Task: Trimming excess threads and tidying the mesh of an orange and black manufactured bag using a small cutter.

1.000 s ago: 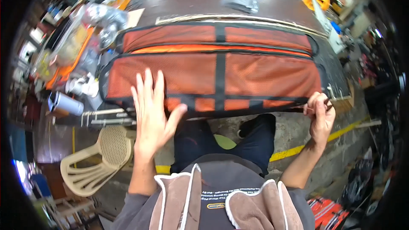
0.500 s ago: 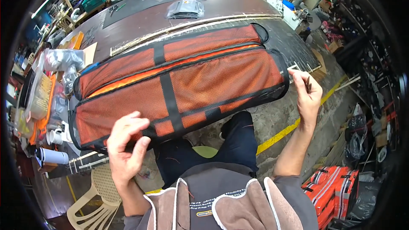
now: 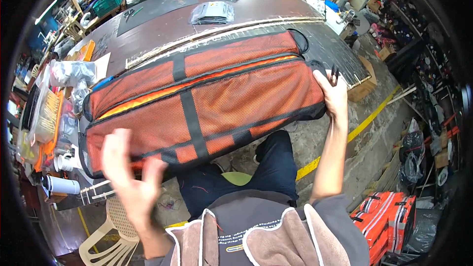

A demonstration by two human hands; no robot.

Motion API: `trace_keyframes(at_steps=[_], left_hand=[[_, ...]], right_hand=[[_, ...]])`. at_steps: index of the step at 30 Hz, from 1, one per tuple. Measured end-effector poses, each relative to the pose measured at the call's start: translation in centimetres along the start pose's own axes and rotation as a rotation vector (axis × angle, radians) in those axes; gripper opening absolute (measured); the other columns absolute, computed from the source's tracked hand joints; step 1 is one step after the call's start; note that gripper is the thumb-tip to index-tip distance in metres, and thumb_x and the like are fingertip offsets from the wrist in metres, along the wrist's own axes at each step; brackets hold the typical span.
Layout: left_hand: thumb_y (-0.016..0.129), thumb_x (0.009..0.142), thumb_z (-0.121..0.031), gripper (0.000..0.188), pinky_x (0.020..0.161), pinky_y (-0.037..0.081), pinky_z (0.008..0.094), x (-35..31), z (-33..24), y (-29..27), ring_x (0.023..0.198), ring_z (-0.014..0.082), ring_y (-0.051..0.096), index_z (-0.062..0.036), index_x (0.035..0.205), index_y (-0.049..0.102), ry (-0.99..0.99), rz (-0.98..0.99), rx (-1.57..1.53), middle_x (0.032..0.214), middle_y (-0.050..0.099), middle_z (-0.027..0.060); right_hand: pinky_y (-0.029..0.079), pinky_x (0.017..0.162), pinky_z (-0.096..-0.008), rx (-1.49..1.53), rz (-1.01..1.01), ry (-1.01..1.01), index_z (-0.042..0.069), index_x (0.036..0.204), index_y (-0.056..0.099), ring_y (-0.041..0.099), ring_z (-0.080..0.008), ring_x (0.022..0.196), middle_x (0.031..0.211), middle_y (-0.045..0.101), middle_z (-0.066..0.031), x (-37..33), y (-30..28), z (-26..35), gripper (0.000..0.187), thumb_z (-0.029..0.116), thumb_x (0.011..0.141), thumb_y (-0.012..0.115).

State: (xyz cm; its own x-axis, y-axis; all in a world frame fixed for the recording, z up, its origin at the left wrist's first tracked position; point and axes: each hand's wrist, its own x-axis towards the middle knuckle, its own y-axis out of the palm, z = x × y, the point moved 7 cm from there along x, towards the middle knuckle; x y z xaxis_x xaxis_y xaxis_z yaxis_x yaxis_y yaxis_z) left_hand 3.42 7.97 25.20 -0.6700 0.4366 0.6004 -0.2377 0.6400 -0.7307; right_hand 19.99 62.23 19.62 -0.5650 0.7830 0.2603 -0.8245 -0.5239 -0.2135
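Observation:
A long duffel-shaped bag [image 3: 256, 86] of orange-red mesh with black trim lies at the table edge over my lap. Its lengthwise black-edged opening shows bright orange inside, and a black strap [image 3: 194, 123] crosses it. My right hand [image 3: 335, 91] is closed at the bag's right end, thumb against the trim. A small dark tool with two points, like thread snips [image 3: 334, 74], sticks up from its fingers. My left hand [image 3: 129, 177], blurred by motion, hovers at the bag's near left side, fingers apart and with nothing in it.
Across the dark table [image 3: 162, 5], a person works beside flat grey packs [image 3: 213, 13] and scissors [image 3: 129, 14]. Clear bins [image 3: 47, 113], a mug and a white tumbler [image 3: 63, 184] crowd the left. A plastic chair [image 3: 116, 226] stands lower left; red-orange bags [image 3: 384, 221] lie lower right.
My right hand has moved left onto the bag's right end, the tool now pointing up. My left hand has shifted left and spread its fingers. The bag has moved slightly left.

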Motion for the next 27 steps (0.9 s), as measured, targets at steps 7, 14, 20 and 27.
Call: trace_keyframes(at_steps=[7,14,20,27], left_hand=[[0.079,0.086,-0.007,0.067,0.13,0.017,0.079,-2.7,-1.8,10.4,0.16,0.0351,0.049,-0.0312,0.149,0.077,0.244,-0.013,0.136,0.168,0.06,0.0089],[0.076,0.083,-0.006,0.044,0.131,0.023,0.0696,9.0,-0.4,12.7,0.137,0.0256,0.066,-0.0292,0.119,0.089,0.395,-0.307,0.193,0.133,0.08,-0.0073],[0.07,0.082,0.003,0.052,0.126,0.039,0.0541,19.1,0.2,9.8,0.148,0.0338,0.059,-0.0175,0.128,0.081,0.298,-0.29,0.414,0.147,0.073,0.0049],[0.085,0.085,-0.021,0.06,0.115,0.052,0.0501,12.0,-13.9,5.9,0.129,0.0415,0.069,-0.0067,0.143,0.074,0.438,0.039,-0.548,0.137,0.073,0.0219]], right_hand=[[0.054,0.082,-0.0269,0.295,-0.058,-0.026,0.007,0.11,0.072,0.067,-0.0065,0.092,0.105,0.072,0.0041,-4.4,-1.4,-0.6,0.014,0.007,0.104,0.085],[0.057,0.088,-0.0342,0.582,-0.315,-0.11,0.01,0.105,0.058,0.061,-0.0101,0.091,0.099,0.063,0.0015,-12.3,2.2,0.8,0.014,0.011,0.116,0.065],[0.052,0.087,-0.031,0.473,-0.084,-0.232,-0.001,0.108,0.075,0.065,-0.0146,0.094,0.104,0.072,-0.0048,-18.4,12.7,4.9,0.008,0.004,0.105,0.08],[0.034,0.076,-0.0366,0.292,0.097,-0.537,0.01,0.087,0.065,0.044,-0.0157,0.062,0.071,0.049,0.004,-18.9,16.5,9.9,0.028,-0.007,0.088,0.088]])
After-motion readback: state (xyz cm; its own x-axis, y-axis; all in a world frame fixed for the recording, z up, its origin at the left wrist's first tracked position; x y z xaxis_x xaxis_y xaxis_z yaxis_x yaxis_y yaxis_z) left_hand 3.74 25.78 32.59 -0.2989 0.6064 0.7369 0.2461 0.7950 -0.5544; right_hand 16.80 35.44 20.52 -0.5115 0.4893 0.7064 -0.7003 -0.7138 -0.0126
